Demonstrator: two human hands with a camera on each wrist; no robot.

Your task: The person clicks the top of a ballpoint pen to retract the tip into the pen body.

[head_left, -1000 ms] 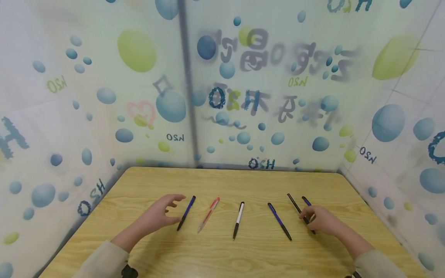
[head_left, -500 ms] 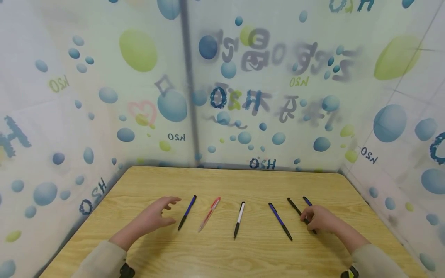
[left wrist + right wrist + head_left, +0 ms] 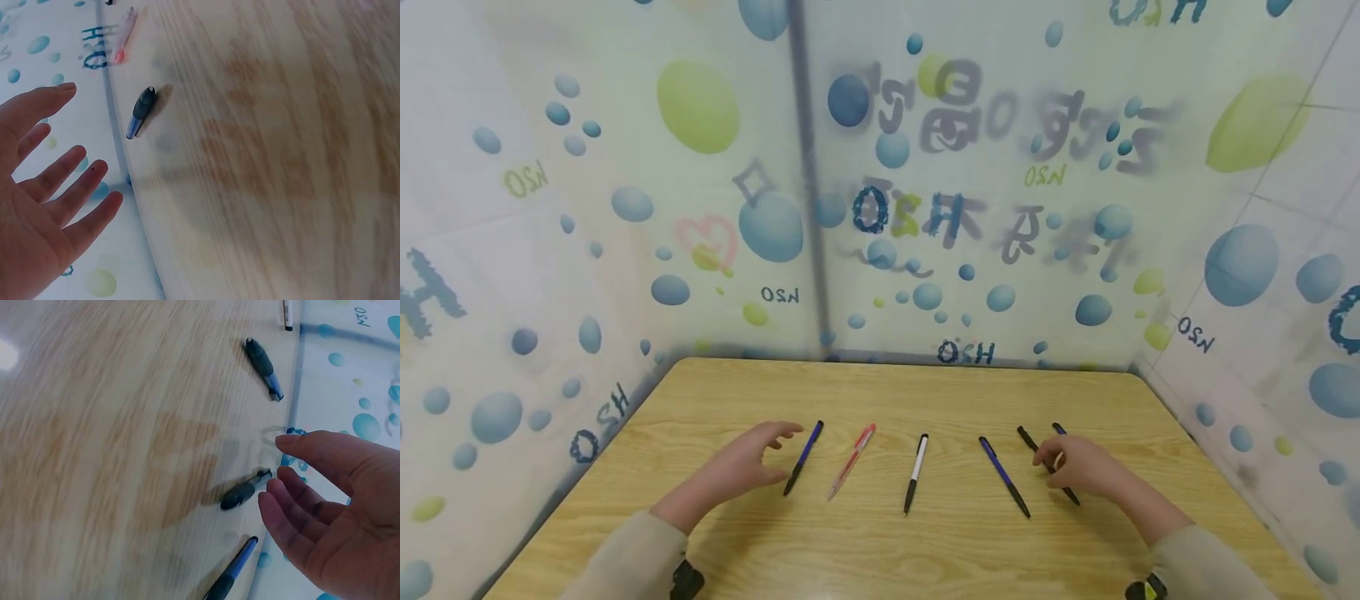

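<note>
My left hand (image 3: 752,460) hovers left of a blue pen with a black grip (image 3: 805,454), its fingers spread and holding nothing. In the left wrist view that blue pen (image 3: 141,112) lies on the table beyond the parted thumb and fingers. My right hand (image 3: 1078,467) is over a black pen (image 3: 1028,439), partly covering it from the head camera. The right wrist view shows a gap between thumb and fingers, with the black pen (image 3: 237,494) lying past the fingertips. Another blue pen (image 3: 1059,429) at the far right is mostly hidden behind this hand.
Between the hands lie a red pen (image 3: 853,461), a white pen with a black grip (image 3: 916,472) and a blue pen (image 3: 1003,477), spaced apart. The wooden table (image 3: 880,554) meets a patterned wall covering (image 3: 895,317) at its back and sides.
My right hand has let go of the black pen, whose far end has come down onto the table, and has shifted slightly left. The left hand drew back a little, then returned toward the blue pen.
</note>
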